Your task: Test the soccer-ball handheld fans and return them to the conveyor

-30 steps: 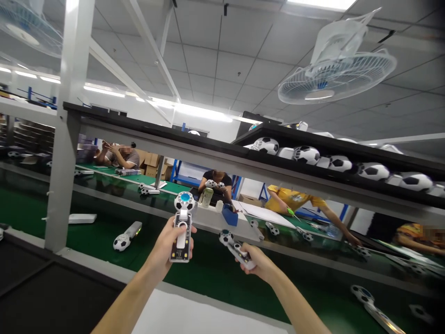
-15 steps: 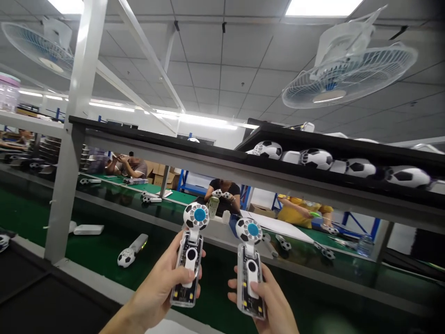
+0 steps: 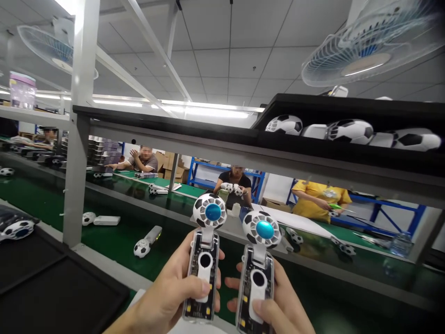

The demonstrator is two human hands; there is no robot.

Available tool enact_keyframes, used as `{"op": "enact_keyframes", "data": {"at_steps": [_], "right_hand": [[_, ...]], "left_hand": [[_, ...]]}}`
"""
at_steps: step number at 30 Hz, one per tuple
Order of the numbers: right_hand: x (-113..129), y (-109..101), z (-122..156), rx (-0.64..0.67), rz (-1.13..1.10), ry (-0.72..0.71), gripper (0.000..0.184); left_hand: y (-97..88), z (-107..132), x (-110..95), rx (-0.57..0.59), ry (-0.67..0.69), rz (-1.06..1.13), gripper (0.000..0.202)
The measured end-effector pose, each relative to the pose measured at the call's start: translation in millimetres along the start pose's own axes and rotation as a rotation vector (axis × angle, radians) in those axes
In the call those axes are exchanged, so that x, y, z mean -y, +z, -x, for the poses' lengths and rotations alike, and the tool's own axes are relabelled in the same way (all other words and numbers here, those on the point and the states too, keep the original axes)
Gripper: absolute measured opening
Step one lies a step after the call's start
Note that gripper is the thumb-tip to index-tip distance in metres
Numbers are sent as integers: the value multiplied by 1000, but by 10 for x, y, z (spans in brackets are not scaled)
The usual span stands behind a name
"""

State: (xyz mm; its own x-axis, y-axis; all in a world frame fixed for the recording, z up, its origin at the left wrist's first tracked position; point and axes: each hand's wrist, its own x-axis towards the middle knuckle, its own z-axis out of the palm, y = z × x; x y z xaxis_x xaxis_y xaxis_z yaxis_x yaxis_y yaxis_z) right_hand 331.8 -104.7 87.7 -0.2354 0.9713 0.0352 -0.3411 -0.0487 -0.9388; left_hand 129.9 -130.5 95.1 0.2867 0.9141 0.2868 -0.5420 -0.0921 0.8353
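My left hand (image 3: 174, 283) is closed round the clear-cased handle of a handheld fan (image 3: 209, 211) with a soccer-ball head and a blue hub. Its thumb lies on the white button strip. In my right hand (image 3: 281, 297) is a matching soccer-ball handheld fan (image 3: 261, 228), also upright, the thumb pressing near the lower end of its strip. Both handles show dark circuit boards with yellow squares. The two fans are side by side and apart. Beyond them, another soccer-ball fan (image 3: 142, 247) with a small lit light lies on the green conveyor belt (image 3: 114, 243).
A black tray (image 3: 274, 109) of soccer-ball fans rests on the shelf (image 3: 194, 134) above. At the left stand a grey post (image 3: 78, 185) and a black tray (image 3: 69, 287). Across the belt sit several co-workers, one in a yellow shirt (image 3: 313, 199). A ceiling-side fan (image 3: 368, 55) hangs upper right.
My view has tilted down and shifted left, so the surroundings sit differently. Both held fans appear larger and nearer, still in my hands. A far co-worker has lowered one arm to the table.
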Motion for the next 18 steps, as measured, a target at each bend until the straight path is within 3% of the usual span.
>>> {"op": "enact_keyframes", "data": {"at_steps": [3, 7, 13, 18], "right_hand": [[1, 29, 24, 41, 55, -4, 83], [6, 111, 76, 68, 100, -111, 67], [-7, 212, 126, 91, 5, -159, 76], [-67, 130, 78, 253, 28, -174, 84]], "left_hand": [[8, -2, -7, 7, 27, -38, 43], [-19, -2, -6, 8, 33, -65, 43], [-28, 8, 18, 20, 33, -57, 42], [-6, 25, -10, 27, 10, -64, 52]]}}
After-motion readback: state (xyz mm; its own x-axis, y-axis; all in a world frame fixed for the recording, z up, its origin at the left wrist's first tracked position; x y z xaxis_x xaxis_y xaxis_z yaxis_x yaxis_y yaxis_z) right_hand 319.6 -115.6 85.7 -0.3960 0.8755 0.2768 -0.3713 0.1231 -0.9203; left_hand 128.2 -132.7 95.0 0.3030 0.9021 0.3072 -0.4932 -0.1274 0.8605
